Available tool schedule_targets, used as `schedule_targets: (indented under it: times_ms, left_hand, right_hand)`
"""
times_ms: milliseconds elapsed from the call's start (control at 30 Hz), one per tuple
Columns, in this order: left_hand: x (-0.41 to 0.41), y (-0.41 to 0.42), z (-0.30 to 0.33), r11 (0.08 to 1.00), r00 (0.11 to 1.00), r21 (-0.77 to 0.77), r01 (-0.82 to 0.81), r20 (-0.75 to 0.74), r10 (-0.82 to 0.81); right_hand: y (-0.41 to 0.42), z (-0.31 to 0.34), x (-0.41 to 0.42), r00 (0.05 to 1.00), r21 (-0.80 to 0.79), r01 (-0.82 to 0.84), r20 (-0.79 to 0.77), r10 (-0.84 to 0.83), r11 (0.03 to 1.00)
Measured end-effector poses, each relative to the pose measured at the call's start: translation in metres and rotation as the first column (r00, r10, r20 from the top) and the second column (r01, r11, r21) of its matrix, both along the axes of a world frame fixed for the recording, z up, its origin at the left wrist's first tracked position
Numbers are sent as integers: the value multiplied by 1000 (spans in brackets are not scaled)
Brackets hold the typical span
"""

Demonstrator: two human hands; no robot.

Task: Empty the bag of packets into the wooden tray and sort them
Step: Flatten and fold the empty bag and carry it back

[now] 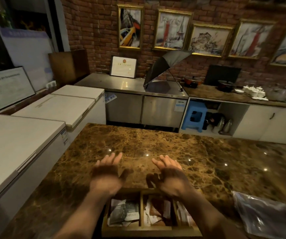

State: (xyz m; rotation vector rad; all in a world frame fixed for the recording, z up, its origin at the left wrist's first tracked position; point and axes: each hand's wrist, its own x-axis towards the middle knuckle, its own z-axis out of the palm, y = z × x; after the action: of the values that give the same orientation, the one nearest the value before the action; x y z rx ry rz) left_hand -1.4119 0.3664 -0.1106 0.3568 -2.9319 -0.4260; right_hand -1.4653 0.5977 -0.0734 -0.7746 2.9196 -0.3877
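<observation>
The task looks close to done: the left hand (106,176) and right hand (170,178) hover with fingers spread, grasping nothing, above the marble counter (138,144), just beyond the wooden tray (138,229) at its near edge. Packets (124,213) lie in all three visible compartments, though whether correctly sorted I cannot tell. The plastic bag (266,214) lies flat near the counter's near right edge, seemingly emptied; nothing blocks the hands.

Left hand (106,171) and right hand (170,173) extended forward, fingers spread, holding nothing
</observation>
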Motion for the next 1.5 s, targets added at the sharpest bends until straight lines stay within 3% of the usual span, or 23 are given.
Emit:
schedule_targets:
  times_ms: [100,500,700,933,1167,1500]
  left_hand:
    - [-12,31,13,996,994,-14,83,-77,-84]
    - [-37,201,36,936,936,39,349,-69,-346]
    - [-30,301,38,892,891,88,444,56,-450]
    - [-20,377,5,847,842,76,525,99,-531]
    - [-11,407,-27,824,800,21,566,226,-556]
    - [-7,411,-48,842,811,34,539,252,-529]
  right_hand:
    - [22,9,-3,998,29,65,-7,-65,997]
    - [223,22,10,930,-36,367,-7,-367,930]
    - [327,12,31,881,-15,472,4,-472,881]
    - [419,-16,49,877,53,471,72,-474,880]
    - [439,-46,52,952,43,299,58,-301,953]
    - [453,-83,47,942,6,327,84,-326,945]
